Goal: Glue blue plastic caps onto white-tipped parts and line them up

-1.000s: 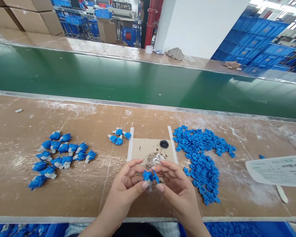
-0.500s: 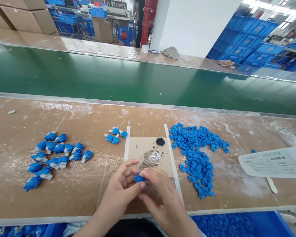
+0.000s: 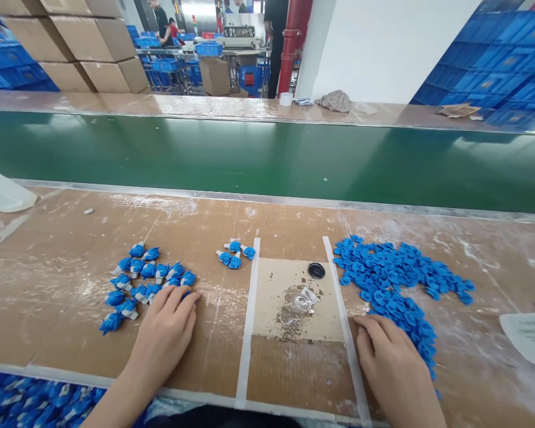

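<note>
My left hand (image 3: 167,324) rests palm down at the right edge of a group of blue pieces with white tabs (image 3: 136,267). Its fingers are curled, and a bit of a blue piece (image 3: 186,293) shows between them. My right hand (image 3: 395,365) lies beside the heap of small blue parts (image 3: 396,267), fingers bent and close together; what they hold, if anything, is hidden. Between the hands, a clear round plastic piece (image 3: 302,303) and a black ridged disc (image 3: 316,270) lie on a beige card (image 3: 267,297).
White tape strips (image 3: 249,321) flank the card. Several blue pieces with white tabs (image 3: 234,255) sit left of it. A green belt (image 3: 232,154) runs behind the table. A bin of blue pieces (image 3: 40,404) is below left; a translucent white sheet (image 3: 530,339) is at right.
My hands have parted from the blue piece they both held over the card. The left went left to the tabbed pieces, the right went right to the heap. The view has shifted left.
</note>
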Motion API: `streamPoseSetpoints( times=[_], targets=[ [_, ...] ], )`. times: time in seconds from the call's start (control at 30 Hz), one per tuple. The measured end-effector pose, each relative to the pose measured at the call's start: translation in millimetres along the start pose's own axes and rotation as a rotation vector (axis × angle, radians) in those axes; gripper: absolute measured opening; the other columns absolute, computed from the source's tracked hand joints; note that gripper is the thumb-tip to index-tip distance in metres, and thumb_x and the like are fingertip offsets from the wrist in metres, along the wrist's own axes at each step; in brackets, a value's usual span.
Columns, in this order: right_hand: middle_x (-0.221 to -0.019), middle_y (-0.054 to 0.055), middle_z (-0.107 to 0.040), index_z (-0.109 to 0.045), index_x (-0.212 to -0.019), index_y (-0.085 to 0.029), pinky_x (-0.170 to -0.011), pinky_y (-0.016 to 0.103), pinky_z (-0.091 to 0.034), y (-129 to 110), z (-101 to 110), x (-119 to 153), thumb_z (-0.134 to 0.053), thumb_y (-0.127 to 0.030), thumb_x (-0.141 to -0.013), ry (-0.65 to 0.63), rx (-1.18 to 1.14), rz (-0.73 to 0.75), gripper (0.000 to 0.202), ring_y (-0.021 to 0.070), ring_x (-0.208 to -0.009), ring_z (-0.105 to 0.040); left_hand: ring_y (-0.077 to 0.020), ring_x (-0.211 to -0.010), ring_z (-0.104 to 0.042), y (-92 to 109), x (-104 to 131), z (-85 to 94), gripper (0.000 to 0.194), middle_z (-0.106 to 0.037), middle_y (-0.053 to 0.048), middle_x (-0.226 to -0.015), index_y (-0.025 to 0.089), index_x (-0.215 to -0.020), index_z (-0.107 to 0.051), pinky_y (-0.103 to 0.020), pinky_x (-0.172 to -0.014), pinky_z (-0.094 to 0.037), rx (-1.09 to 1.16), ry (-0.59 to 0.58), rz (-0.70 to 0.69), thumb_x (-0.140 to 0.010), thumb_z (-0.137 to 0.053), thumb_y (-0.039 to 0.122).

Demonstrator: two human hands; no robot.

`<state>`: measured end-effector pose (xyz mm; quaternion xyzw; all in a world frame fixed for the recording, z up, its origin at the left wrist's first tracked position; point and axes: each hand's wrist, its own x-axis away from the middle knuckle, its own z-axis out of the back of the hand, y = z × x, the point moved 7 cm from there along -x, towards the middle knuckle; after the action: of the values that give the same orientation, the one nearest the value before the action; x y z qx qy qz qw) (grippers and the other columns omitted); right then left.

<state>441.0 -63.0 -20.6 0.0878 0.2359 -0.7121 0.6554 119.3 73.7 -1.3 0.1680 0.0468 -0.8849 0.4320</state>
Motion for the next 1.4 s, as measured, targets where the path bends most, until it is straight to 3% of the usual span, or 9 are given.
streamPoseSetpoints(
  times=[0.1,0.2,0.33,0.5,0.67,0.8,1.0,1.2,1.4],
  targets=[
    [-0.095,0.008,-0.068,-0.063,-0.093,-0.021,-0.069,0.037,-0.055,8,-1,-2,-0.039,-0.028,-0.096,0.012,-0.089,-0.121,0.026,0.024,-0.082,-0.066,-0.0333,-0.106,-0.054,1,-8,5.9,0.023,-0.062,-0.017,-0.113,0.014,-0.102,-0.066,-0.051,-0.096,-0.044,-0.059,0.015,-0.004,-0.092,-0.045,0.019],
    [-0.098,0.004,-0.07,-0.066,-0.093,-0.022,-0.071,0.034,-0.058,14,-5,1,-0.041,-0.034,-0.098,-0.008,-0.188,-0.165,0.029,0.0207,-0.085,-0.069,-0.0315,-0.108,-0.054,5,-31,7.7,0.024,-0.06,-0.016,-0.116,0.014,-0.109,-0.063,-0.048,-0.096,-0.044,0.032,0.012,-0.022,-0.094,-0.045,0.018],
    [-0.105,0.005,-0.071,-0.069,-0.101,-0.02,-0.078,0.037,-0.06,12,-3,8,-0.043,-0.034,-0.1,0.021,-0.145,-0.041,0.03,0.0222,-0.092,-0.07,-0.0288,-0.115,-0.053,9,-71,-7.1,0.031,-0.059,-0.013,-0.125,0.017,-0.122,-0.056,-0.045,-0.099,-0.043,0.119,-0.097,-0.128,-0.095,-0.04,0.017],
    [-0.112,0.008,-0.07,-0.068,-0.11,-0.016,-0.079,0.038,-0.061,8,3,14,-0.041,-0.019,-0.098,-0.015,-0.065,0.182,0.029,0.022,-0.094,-0.069,-0.0282,-0.106,-0.057,7,-98,-29.0,0.029,-0.063,-0.012,-0.118,0.017,-0.114,-0.059,-0.044,-0.094,-0.046,0.139,-0.239,-0.238,-0.095,-0.038,0.017],
    [-0.118,0.011,-0.067,-0.067,-0.113,-0.014,-0.078,0.036,-0.061,7,6,15,-0.034,-0.006,-0.092,-0.156,0.007,0.277,0.039,0.0227,-0.1,-0.067,-0.0285,-0.098,-0.058,1,-95,-32.1,0.024,-0.065,-0.01,-0.106,0.019,-0.108,-0.058,-0.044,-0.088,-0.046,0.181,-0.237,-0.186,-0.093,-0.04,0.023],
    [-0.106,0.01,-0.07,-0.065,-0.109,-0.012,-0.068,0.035,-0.06,-4,14,1,-0.034,-0.004,-0.092,-0.175,0.094,0.334,0.037,0.0228,-0.087,-0.068,-0.027,-0.096,-0.06,-9,-90,-30.8,0.021,-0.065,-0.008,-0.1,0.02,-0.103,-0.057,-0.04,-0.085,-0.047,0.269,-0.202,-0.103,-0.094,-0.041,0.03],
    [-0.102,0.008,-0.069,-0.06,-0.108,-0.017,-0.083,0.039,-0.056,-17,9,-19,-0.039,-0.016,-0.099,-0.145,-0.07,0.227,0.023,0.0218,-0.093,-0.065,-0.0241,-0.095,-0.063,-22,-85,-22.0,0.029,-0.066,-0.008,-0.106,0.019,-0.117,-0.056,-0.035,-0.087,-0.049,0.353,-0.046,0.016,-0.094,-0.048,0.036],
    [-0.1,0.006,-0.067,-0.063,-0.102,-0.019,-0.082,0.031,-0.055,10,28,-4,-0.048,-0.025,-0.1,0.04,-0.085,-0.019,0.016,0.0173,-0.089,-0.065,-0.0215,-0.093,-0.064,-16,-83,-14.1,0.025,-0.067,-0.006,-0.105,0.021,-0.117,-0.057,-0.032,-0.088,-0.049,0.411,0.056,-0.031,-0.094,-0.052,0.031],
    [-0.099,0.007,-0.066,-0.065,-0.102,-0.016,-0.084,0.028,-0.053,-1,25,8,-0.044,-0.027,-0.102,0.034,-0.052,0.008,0.024,0.0158,-0.09,-0.064,-0.0167,-0.077,-0.063,-17,-86,1.9,0.021,-0.067,-0.004,-0.097,0.018,-0.11,-0.06,-0.029,-0.08,-0.051,0.389,0.186,-0.003,-0.092,-0.057,0.028]
  ],
)
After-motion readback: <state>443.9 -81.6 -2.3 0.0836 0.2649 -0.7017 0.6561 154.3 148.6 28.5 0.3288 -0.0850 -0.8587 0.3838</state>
